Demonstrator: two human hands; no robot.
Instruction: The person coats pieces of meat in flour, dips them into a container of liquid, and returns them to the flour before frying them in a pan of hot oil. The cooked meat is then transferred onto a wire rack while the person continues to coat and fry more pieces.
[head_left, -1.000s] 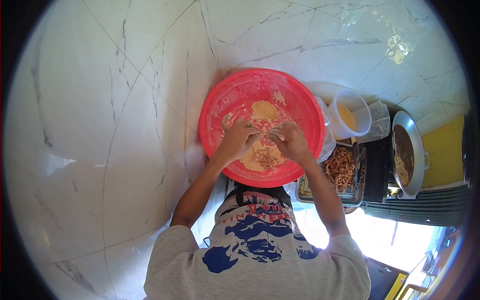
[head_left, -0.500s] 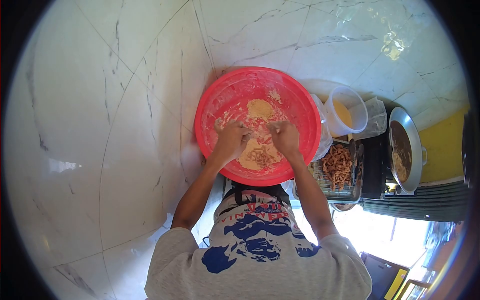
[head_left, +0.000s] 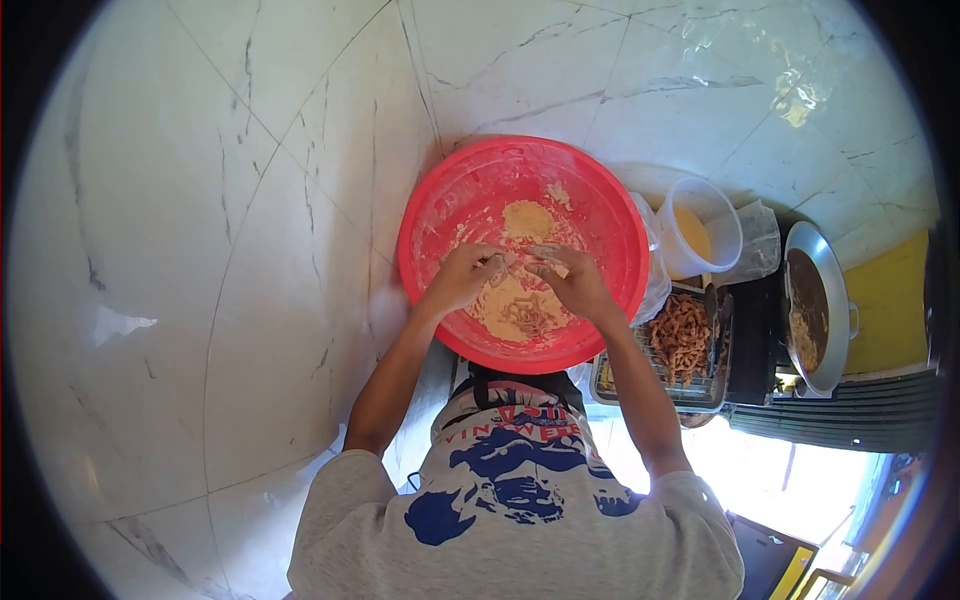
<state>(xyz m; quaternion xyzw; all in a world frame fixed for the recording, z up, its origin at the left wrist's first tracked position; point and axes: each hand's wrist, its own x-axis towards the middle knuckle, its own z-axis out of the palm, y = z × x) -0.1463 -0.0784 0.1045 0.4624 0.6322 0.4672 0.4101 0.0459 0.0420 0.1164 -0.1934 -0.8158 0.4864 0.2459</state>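
Note:
A large red plastic basin (head_left: 623,220) holds pale yellowish flour (head_left: 490,312), with several floured strips of food (head_left: 533,313) in its near part. Farther back in it sits a small mound of coarser yellow crumbs (head_left: 527,220). My left hand (head_left: 468,274) is over the basin, its dusted fingers pinched together. Close to it on the right, my right hand (head_left: 573,280) has thumb and fingers drawn together, also coated in flour. The fingertips nearly meet above the flour. Whatever they pinch is too small to make out.
Right of the basin, a tub of yellow liquid (head_left: 692,228) stands by a clear plastic bag (head_left: 652,262). Browned fried strips (head_left: 680,338) lie on a rack over a tray (head_left: 610,385), with tongs (head_left: 716,325). Beyond is a wok of dark oil (head_left: 822,330). Marbled tile walls (head_left: 290,200) close in behind and left.
My hands have come closer together; the left moved right, and the right turned its fingertips inward to meet it. The whole view has shifted slightly.

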